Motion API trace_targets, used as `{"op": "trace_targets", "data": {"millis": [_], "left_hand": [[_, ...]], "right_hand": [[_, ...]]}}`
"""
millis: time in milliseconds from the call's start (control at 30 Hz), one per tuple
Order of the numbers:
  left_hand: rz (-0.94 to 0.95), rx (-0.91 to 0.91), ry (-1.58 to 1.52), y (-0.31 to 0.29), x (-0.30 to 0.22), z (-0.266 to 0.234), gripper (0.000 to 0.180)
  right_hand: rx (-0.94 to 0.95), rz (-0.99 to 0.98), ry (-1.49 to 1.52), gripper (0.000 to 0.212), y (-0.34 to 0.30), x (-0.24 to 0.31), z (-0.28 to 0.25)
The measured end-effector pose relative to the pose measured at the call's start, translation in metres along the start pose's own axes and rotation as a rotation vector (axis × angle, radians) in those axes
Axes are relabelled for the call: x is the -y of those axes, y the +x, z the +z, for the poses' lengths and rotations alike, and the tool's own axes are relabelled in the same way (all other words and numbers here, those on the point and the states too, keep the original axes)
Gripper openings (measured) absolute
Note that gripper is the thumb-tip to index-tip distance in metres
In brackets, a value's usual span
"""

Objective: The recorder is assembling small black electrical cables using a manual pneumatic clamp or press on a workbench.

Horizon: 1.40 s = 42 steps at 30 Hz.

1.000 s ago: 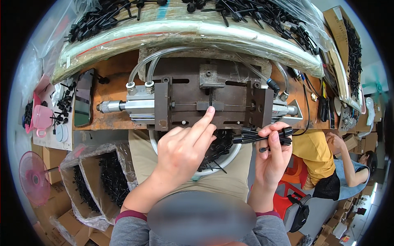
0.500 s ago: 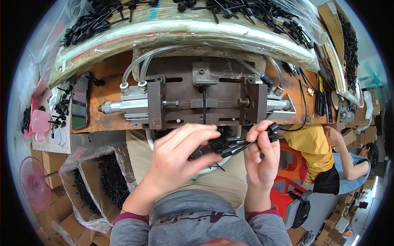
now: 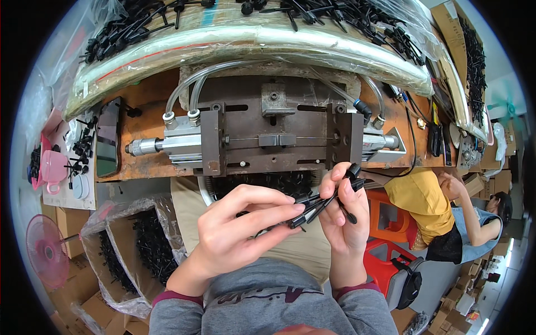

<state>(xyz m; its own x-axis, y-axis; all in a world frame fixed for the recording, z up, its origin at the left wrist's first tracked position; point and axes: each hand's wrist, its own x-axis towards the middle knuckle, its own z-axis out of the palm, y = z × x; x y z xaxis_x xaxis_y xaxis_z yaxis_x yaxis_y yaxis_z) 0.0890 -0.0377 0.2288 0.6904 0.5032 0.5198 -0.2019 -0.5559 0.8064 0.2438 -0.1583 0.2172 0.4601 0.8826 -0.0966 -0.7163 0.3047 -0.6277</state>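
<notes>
My right hand (image 3: 349, 223) is closed around several thin black rods (image 3: 318, 209) with thick knob-like heads, which fan out toward my left hand. The fingers of my left hand (image 3: 240, 226) close on the knobbed end of one rod in the bunch, though they partly hide it. Just beyond my hands stands a brown metal fixture (image 3: 245, 153) with a silver air cylinder on each side. At its middle, two small grey blocks (image 3: 277, 140) sit side by side with no rod between them. Below the fixture, a pale-rimmed container (image 3: 205, 192) holds many black rods, partly covered by my hands.
Black rods lie heaped on a plastic-covered surface (image 3: 251, 42) at the back. A phone (image 3: 109, 137) and a pink cup (image 3: 54, 167) are at the left. A plastic-lined box (image 3: 120, 251) of black parts stands lower left. Another person (image 3: 469, 223) sits at the right beside red stools.
The black rod that stood between the fixture's grey blocks is gone, and the cylinder shafts have shifted outward. My left hand has closed on a rod; my right hand has moved slightly left.
</notes>
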Motion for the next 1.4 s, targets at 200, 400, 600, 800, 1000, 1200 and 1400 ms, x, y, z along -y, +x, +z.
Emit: {"op": "trace_targets", "data": {"millis": [200, 400, 600, 800, 1000, 1200, 1400], "left_hand": [[-0.130, -0.026, -0.121, 0.000, 0.001, -0.004, 0.034], [-0.175, -0.024, -0.262, 0.000, 0.003, -0.006, 0.031], [-0.186, 0.042, -0.311, -0.002, 0.007, -0.011, 0.036], [-0.187, -0.149, -0.322, -0.006, 0.009, -0.010, 0.063], [0.194, -0.141, 0.205, -0.007, -0.018, 0.002, 0.047], [0.367, -0.057, 0.582, -0.010, -0.008, 0.030, 0.034], [0.337, -0.130, 0.560, -0.010, 0.007, 0.034, 0.025]], "right_hand": [[0.005, 0.012, -0.037, 0.015, 0.002, -0.002, 0.005], [-0.023, -0.016, -0.023, 0.012, 0.003, 0.001, 0.006], [-0.034, -0.073, -0.071, 0.013, 0.002, 0.000, 0.010], [-0.066, -0.228, -0.256, 0.012, 0.002, -0.005, 0.009], [-0.124, -0.748, -0.727, 0.016, 0.004, -0.019, 0.012], [-0.105, -0.724, -0.712, 0.015, 0.005, -0.036, 0.013], [-0.139, -0.628, -0.559, 0.012, 0.000, -0.055, 0.017]]}}
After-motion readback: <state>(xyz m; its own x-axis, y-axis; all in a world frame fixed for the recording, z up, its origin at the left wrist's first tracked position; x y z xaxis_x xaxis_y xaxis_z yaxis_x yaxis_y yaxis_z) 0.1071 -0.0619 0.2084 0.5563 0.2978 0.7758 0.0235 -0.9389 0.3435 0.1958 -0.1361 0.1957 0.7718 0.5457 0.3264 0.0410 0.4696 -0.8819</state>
